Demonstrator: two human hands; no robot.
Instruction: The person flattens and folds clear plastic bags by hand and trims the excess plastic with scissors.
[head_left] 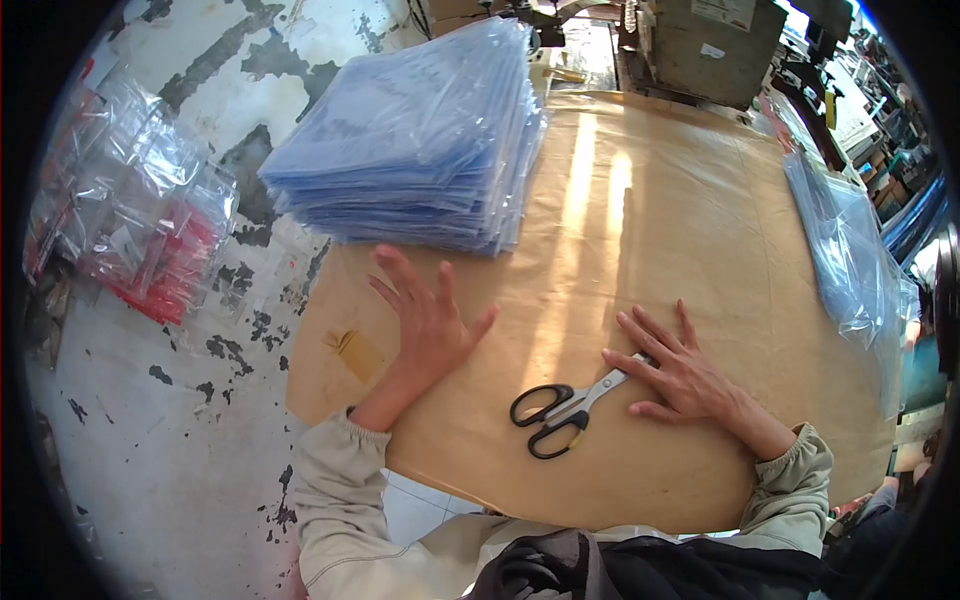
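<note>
Scissors with black handles [553, 418] lie on the brown paper-covered table [690, 220], their blades partly open. My right hand [683, 372] rests over the blade tips, fingers spread. To the left, my left hand [424, 325] is raised a little, its fingers apart and nothing in them. Just beyond it is a tall stack of clear bluish plastic sheets [400, 140] at the table's far left. A piece of brown tape [354, 355] sticks to the table left of my left hand.
Clear and red plastic packets [150, 210] are piled at the far left. More clear plastic [850, 250] lies along the table's right edge. A worn metal box [712, 50] stands at the back. Clutter fills the far right, with part of a person low down there.
</note>
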